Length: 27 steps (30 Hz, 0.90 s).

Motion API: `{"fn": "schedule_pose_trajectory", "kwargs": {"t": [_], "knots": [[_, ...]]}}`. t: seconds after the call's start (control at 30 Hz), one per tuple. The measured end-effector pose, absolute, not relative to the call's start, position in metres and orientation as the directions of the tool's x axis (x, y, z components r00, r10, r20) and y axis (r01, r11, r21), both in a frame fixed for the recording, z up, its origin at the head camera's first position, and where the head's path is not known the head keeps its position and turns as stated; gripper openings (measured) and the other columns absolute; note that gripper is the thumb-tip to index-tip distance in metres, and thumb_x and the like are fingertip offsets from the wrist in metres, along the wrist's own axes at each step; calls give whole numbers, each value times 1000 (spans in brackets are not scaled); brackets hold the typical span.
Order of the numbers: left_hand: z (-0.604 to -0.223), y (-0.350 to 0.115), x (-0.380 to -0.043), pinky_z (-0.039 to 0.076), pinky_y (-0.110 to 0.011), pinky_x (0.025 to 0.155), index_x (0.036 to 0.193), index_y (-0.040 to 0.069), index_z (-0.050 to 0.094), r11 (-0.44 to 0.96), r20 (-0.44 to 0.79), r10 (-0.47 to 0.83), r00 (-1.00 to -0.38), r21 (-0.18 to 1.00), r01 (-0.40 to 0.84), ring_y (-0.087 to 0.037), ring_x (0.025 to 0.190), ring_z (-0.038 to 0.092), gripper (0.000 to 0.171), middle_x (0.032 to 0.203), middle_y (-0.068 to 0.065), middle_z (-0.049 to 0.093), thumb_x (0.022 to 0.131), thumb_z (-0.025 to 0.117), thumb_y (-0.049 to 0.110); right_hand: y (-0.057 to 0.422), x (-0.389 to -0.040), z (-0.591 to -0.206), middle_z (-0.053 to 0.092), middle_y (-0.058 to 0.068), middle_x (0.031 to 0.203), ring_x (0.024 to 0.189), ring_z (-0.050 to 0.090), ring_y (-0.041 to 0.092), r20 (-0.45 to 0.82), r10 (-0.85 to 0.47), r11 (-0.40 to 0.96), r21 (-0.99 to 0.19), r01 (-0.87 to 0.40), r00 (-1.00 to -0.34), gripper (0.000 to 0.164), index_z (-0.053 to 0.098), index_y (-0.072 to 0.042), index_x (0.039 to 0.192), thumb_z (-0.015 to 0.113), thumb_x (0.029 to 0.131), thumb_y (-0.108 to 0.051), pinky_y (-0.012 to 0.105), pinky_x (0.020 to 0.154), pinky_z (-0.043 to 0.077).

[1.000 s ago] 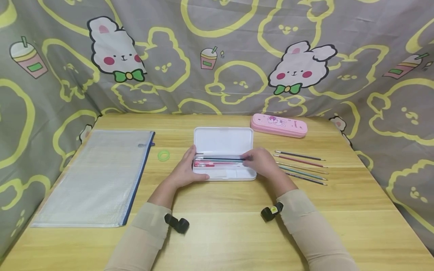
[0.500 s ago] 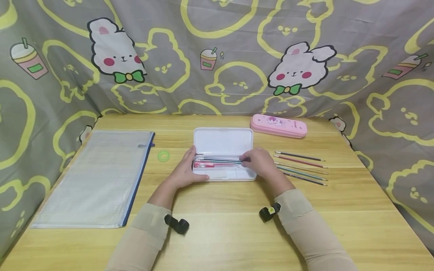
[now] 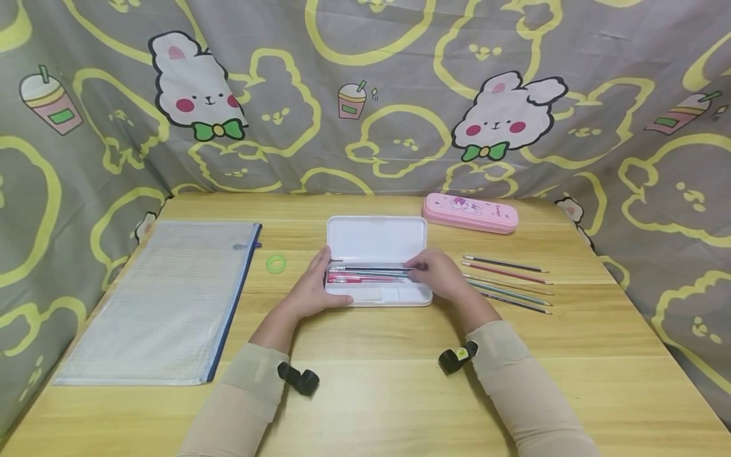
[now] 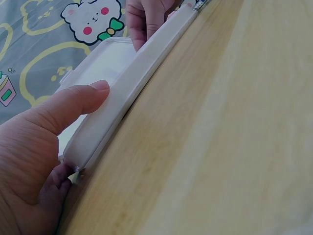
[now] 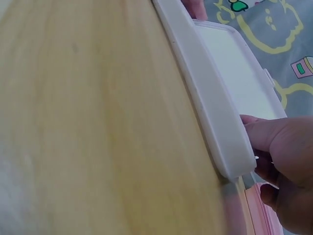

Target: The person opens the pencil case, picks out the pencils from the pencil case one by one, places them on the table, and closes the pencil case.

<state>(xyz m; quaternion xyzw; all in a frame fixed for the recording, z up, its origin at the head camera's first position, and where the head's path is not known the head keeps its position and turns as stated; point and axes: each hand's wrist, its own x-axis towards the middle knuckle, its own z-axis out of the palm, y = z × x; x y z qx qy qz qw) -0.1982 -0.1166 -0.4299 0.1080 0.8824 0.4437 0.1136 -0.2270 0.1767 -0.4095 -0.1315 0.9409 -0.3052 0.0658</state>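
Observation:
An open white pencil case (image 3: 377,238) sits mid-table in the head view, its lid raised at the back. Inside lie several pencils, with red pens (image 3: 360,278) in front of them and a white eraser-like block (image 3: 365,294) in the front compartment. My left hand (image 3: 308,285) grips the case's left end, thumb over the front rim (image 4: 73,105). At the right end, my right hand (image 3: 442,276) reaches in and pinches a dark pencil (image 3: 377,268) near its end. In the right wrist view the case's front wall (image 5: 205,98) hides what those fingers hold.
Several loose pencils (image 3: 508,285) lie right of the right hand. A pink pencil case (image 3: 470,213) stands at the back right. On the left are a green ring (image 3: 276,263) and a mesh zip pouch (image 3: 154,304). A patterned curtain (image 3: 365,95) closes off the back.
The right hand shifts slightly inside the case, and the dark pencil under its fingers changes position a little. The left hand stays at the case's left end.

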Motion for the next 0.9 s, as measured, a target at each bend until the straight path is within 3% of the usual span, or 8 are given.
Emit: {"fn": "schedule_pose_trajectory", "kwargs": {"t": [0.17, 0.33, 0.43, 0.7, 0.9], "knots": [[-431, -116, -199, 14, -51, 123, 159, 13, 0, 584, -105, 289, -951, 807, 89, -32, 153, 5, 128, 167, -9, -2, 68, 87, 39, 183, -227, -410, 66, 10, 102, 95, 58, 25, -65, -243, 733, -666, -139, -968, 21, 75, -10, 110, 68, 91, -16, 39, 87, 48], [-430, -116, -198, 14, -51, 123, 159, 13, 0, 584, -104, 289, -952, 807, 90, -32, 153, 5, 129, 167, -8, -2, 68, 87, 39, 195, -223, -407, 60, 7, 88, 82, 52, 20, -71, -242, 645, -757, -106, -968, 24, 74, -7, 111, 71, 88, -17, 28, 68, 44], [-430, -116, -198, 14, -52, 123, 159, 12, -1, 584, -103, 292, -951, 807, 92, -33, 153, 6, 129, 167, -9, -2, 68, 87, 39, 206, -218, -405, 59, 6, 86, 79, 50, 19, -64, -248, 613, -783, -105, -967, 26, 73, -5, 111, 72, 88, -16, 25, 63, 44], [-430, -116, -199, 13, -51, 123, 159, 12, -1, 582, -105, 291, -951, 808, 89, -32, 153, 5, 129, 167, -9, -2, 68, 87, 39, 247, -203, -400, 61, 5, 85, 74, 50, 13, -51, -235, 655, -746, -120, -971, 27, 71, -4, 114, 69, 91, -18, 23, 60, 46], [-430, -116, -199, 13, -50, 123, 159, 12, -1, 588, -106, 292, -951, 804, 91, -32, 153, 4, 129, 167, -10, -2, 68, 87, 40, 287, -183, -395, 67, 4, 94, 79, 52, 10, -49, -185, 735, -670, -105, -982, 28, 72, -7, 114, 69, 91, -23, 21, 66, 46]]}}
